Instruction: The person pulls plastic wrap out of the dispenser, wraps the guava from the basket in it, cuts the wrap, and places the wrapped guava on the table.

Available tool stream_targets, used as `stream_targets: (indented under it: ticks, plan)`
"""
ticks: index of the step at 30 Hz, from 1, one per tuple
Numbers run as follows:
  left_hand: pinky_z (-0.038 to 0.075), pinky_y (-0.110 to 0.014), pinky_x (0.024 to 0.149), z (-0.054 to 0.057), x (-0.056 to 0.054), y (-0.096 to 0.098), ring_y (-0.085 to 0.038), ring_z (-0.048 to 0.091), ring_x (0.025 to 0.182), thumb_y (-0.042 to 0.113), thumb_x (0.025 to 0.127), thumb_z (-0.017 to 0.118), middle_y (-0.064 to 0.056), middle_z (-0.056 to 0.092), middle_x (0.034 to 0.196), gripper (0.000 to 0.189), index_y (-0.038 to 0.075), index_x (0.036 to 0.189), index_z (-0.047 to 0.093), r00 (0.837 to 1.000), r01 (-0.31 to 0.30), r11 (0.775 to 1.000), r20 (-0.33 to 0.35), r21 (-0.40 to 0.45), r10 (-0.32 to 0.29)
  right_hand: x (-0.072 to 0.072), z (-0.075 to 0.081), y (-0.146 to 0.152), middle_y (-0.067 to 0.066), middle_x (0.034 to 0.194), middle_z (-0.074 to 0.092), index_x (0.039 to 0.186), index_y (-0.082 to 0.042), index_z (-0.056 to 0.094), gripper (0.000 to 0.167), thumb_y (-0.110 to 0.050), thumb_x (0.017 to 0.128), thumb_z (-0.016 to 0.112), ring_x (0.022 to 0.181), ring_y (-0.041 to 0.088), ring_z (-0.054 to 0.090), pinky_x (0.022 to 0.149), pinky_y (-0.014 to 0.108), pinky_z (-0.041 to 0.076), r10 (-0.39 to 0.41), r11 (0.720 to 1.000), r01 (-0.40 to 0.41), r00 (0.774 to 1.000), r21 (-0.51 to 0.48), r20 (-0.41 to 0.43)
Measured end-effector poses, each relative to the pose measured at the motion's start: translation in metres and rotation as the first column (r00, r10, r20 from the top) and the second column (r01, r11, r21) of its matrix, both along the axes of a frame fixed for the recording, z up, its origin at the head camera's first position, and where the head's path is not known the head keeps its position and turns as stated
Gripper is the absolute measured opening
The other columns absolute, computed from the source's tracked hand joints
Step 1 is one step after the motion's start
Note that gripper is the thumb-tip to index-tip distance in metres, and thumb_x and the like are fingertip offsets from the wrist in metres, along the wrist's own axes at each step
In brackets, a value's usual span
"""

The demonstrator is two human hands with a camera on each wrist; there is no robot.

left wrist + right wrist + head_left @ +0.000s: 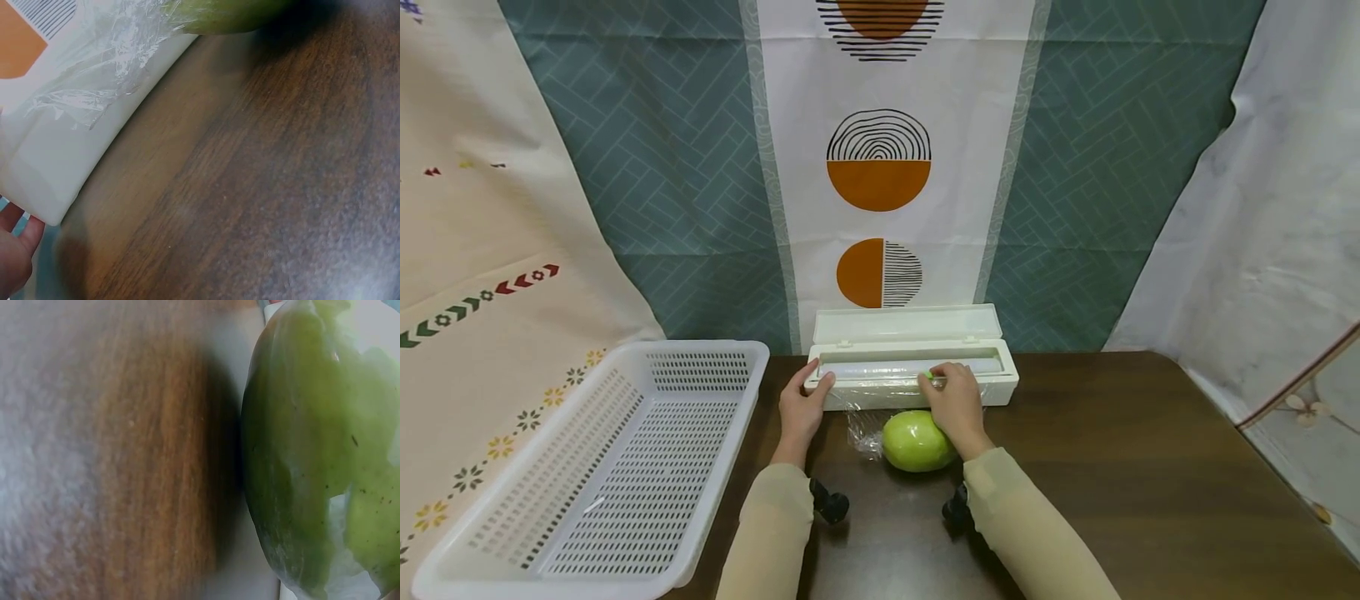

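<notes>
Brown tabletop (1112, 467) fills the lower frame, with one white basket (727, 458) at lower left and one white film box (895, 345) at centre. The fingers of your left hand (801, 412) grip the box's left end. One green fruit (916, 442), nearer your right hand (958, 406), lies below and slightly left of its fingers in the picture, long axis running roughly along the box; clear film (867, 435) bunches at its left. Your right fingers pinch one small green tab (928, 375).
</notes>
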State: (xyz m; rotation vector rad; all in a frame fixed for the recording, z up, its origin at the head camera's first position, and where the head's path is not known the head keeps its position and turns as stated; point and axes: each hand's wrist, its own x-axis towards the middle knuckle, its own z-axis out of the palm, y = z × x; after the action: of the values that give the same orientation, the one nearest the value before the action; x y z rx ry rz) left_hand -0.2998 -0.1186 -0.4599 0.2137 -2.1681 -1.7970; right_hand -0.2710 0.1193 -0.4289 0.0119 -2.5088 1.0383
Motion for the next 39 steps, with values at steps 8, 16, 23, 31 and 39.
stream_targets:
  ticks: [8,16,23,31,39]
  plan:
    - [0.031,-0.043,0.111,-0.002,0.000,0.001,-0.028,0.041,0.133,0.025,0.084,0.072,-0.013,0.052,0.138,0.047,0.014,0.128,0.060,1.000,0.013,1.000,-0.010,0.002,-0.013,0.004,0.000,0.002,0.013,0.108,0.066,0.104,-0.003,0.067,0.032,-0.032,0.091,0.061,0.117,0.034,0.053,0.113,0.042,0.028,-0.005,1.000,0.005,1.000,0.021,0.014]
    - [0.029,-0.043,0.112,-0.001,0.000,0.000,-0.027,0.040,0.134,0.026,0.085,0.071,-0.012,0.051,0.139,0.046,0.016,0.129,0.060,1.000,0.012,1.000,0.000,0.010,-0.012,0.002,0.001,0.001,0.013,0.105,0.067,0.103,-0.003,0.066,0.031,-0.031,0.091,0.061,0.109,0.032,0.059,0.114,0.040,0.028,0.005,1.000,-0.005,1.000,0.027,0.005]
    - [0.030,-0.044,0.111,0.000,-0.001,-0.001,-0.028,0.042,0.133,0.026,0.085,0.071,-0.013,0.051,0.139,0.046,0.015,0.129,0.059,1.000,0.008,1.000,0.002,0.007,-0.008,0.001,0.001,-0.001,0.013,0.103,0.066,0.104,-0.003,0.066,0.031,-0.031,0.091,0.061,0.104,0.032,0.059,0.100,0.044,0.043,-0.017,1.000,0.017,1.000,0.015,0.018]
    - [0.030,-0.043,0.111,0.002,-0.001,-0.001,-0.028,0.041,0.133,0.025,0.085,0.071,-0.013,0.051,0.139,0.047,0.015,0.129,0.060,1.000,0.000,1.000,0.006,0.006,0.000,0.000,0.004,0.000,0.014,0.101,0.066,0.100,-0.002,0.067,0.028,-0.028,0.089,0.063,0.099,0.031,0.060,0.094,0.045,0.045,-0.008,1.000,0.008,1.000,0.008,-0.010]
    - [0.032,-0.044,0.110,0.003,0.000,0.000,-0.028,0.043,0.132,0.025,0.084,0.072,-0.014,0.051,0.139,0.047,0.014,0.128,0.060,1.000,-0.004,1.000,0.017,0.010,0.004,-0.004,0.008,0.009,0.015,0.102,0.067,0.093,-0.003,0.068,0.029,-0.031,0.087,0.066,0.108,0.034,0.058,0.114,0.054,0.019,0.028,0.991,-0.025,0.999,0.128,-0.022]
